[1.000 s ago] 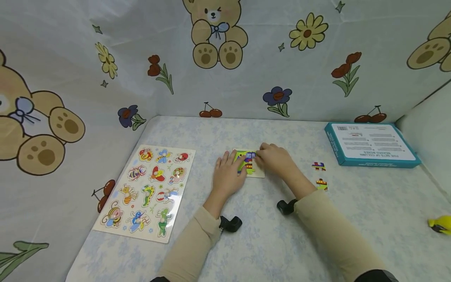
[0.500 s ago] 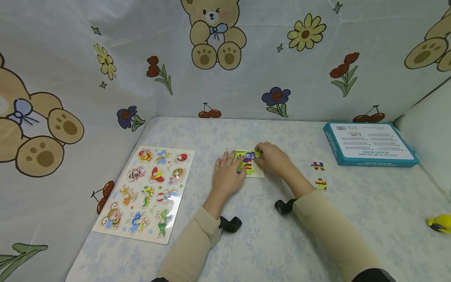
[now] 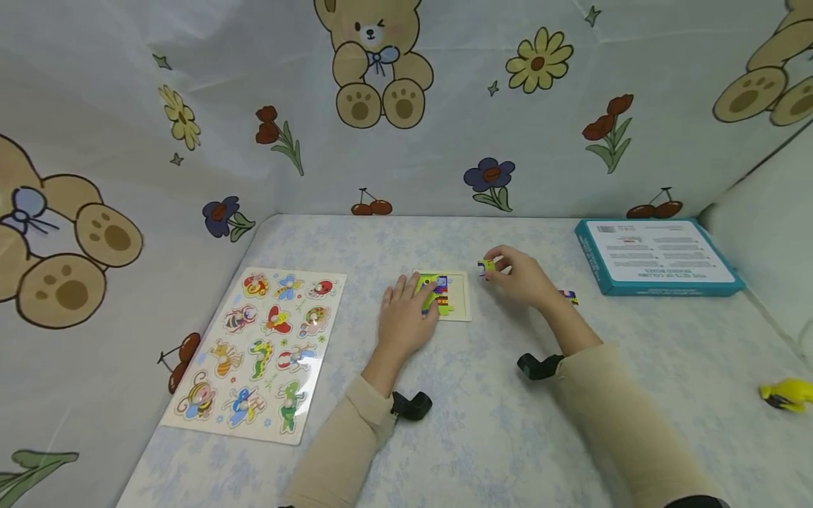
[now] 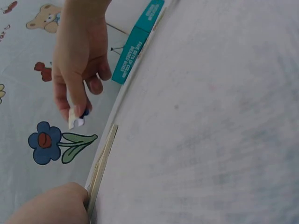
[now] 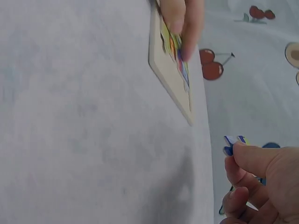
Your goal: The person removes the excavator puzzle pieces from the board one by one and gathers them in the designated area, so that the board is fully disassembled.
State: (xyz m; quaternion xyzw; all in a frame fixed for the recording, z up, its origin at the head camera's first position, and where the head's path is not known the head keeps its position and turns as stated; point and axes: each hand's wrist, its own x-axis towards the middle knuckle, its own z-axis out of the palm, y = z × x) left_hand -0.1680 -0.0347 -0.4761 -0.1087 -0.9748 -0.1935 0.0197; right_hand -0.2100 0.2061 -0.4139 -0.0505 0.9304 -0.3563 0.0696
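Observation:
My left hand (image 3: 406, 314) lies with outspread fingers on the left part of a small wooden jigsaw board (image 3: 462, 305), over its green and multicoloured pieces. The right side of the board's recess is bare wood. Up and to the right of the board, my right hand (image 3: 522, 279) pinches a yellow-green and blue jigsaw piece (image 3: 485, 267) between thumb and fingertips. In the right wrist view the held piece (image 5: 229, 142) is raised off the table, apart from the board (image 5: 164, 73). Another jigsaw piece (image 3: 569, 297) shows beside my right forearm, partly hidden by it.
A board with cartoon insects (image 3: 257, 353) lies to the left. At the back right is a teal box (image 3: 660, 250) with a white label. A yellow toy (image 3: 787, 394) sits by the right edge. A cloth with printed bears and flowers (image 3: 438, 155) hangs behind the table.
My right hand has lifted the jigsaw piece away from the board, up and to the right. Its forearm now covers one loose piece. The left hand stays on the board; the head view shifts slightly.

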